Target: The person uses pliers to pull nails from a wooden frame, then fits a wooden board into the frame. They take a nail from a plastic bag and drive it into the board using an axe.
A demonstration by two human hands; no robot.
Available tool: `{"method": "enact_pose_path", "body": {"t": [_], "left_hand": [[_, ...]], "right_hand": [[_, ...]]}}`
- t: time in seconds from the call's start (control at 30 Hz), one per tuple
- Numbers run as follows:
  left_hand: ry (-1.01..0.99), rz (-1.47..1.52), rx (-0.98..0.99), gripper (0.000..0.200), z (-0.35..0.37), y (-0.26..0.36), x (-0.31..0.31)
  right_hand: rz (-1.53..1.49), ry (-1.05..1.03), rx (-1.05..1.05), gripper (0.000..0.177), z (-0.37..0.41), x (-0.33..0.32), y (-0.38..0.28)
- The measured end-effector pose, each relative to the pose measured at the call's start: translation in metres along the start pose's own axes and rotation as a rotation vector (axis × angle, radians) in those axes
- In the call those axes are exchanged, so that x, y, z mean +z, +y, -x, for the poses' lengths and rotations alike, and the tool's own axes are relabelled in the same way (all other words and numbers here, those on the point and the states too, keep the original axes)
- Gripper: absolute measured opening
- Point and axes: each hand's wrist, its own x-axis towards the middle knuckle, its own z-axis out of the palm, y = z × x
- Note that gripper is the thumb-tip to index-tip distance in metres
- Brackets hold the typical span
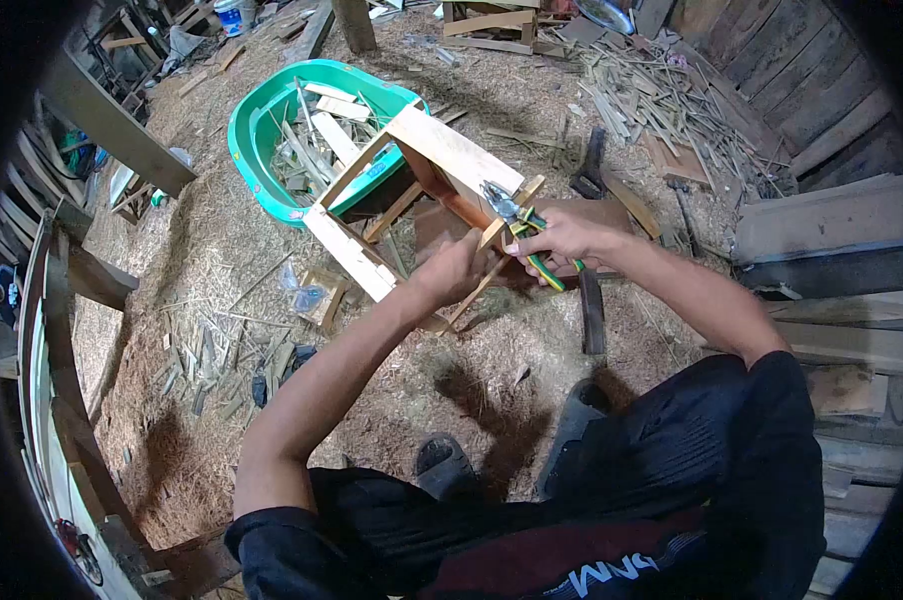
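My right hand (569, 240) is closed around a pair of pliers (519, 218) with green and yellow handles. Their metal jaws point up and left, over the corner of a wooden frame (454, 148) made of pale boards. My left hand (450, 268) grips a thin wooden strip on the near side of this frame; its fingertips are partly hidden. Between the hands and my feet, a dark flat bar (593, 315) juts out below the pliers. What it belongs to is hidden.
A green plastic tub (247, 150) full of wood scraps stands behind the frame. Offcuts (642, 115) are heaped at the upper right, and stacked boards (832, 225) line the right side. A wooden post (122, 130) leans at the left. Shavings cover the ground.
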Motion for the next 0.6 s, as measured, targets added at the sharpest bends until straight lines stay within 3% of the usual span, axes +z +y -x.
{"method": "enact_pose_path", "body": {"t": [0.1,0.17,0.27,0.33,0.43,0.47,0.5,0.53,0.6], "left_hand": [[-0.084,-0.023,-0.069,0.032,-0.006,0.007,-0.005],[0.006,-0.029,-0.047,0.048,-0.003,0.004,-0.001],[0.252,0.042,0.098,0.076,0.004,0.006,-0.003],[0.234,-0.008,0.073,0.108,0.007,0.025,-0.019],[0.005,-0.144,-0.065,0.11,-0.007,0.047,-0.038],[-0.009,-0.02,-0.001,0.114,-0.016,0.034,-0.032],[0.029,0.043,0.009,0.114,-0.016,0.03,-0.028],[0.065,0.11,0.02,0.115,-0.016,0.027,-0.022],[0.138,0.258,-0.062,0.117,-0.013,0.031,-0.015]], "right_hand": [[0.039,0.059,0.025,0.029,0.006,0.0,-0.005],[-0.009,0.03,0.011,0.033,0.009,-0.005,-0.005],[0.102,0.055,-0.052,0.035,0.011,-0.014,-0.007],[0.234,0.122,-0.117,0.037,0.01,-0.011,-0.005],[0.6,0.353,-0.281,0.048,0.008,0.006,0.006],[0.752,0.458,-0.351,0.053,0.008,0.013,0.012],[0.904,0.565,-0.417,0.058,0.011,0.022,0.01],[0.923,0.525,-0.19,0.063,0.022,0.03,-0.003],[0.987,0.599,-0.395,0.064,0.017,0.025,0.006]]}}
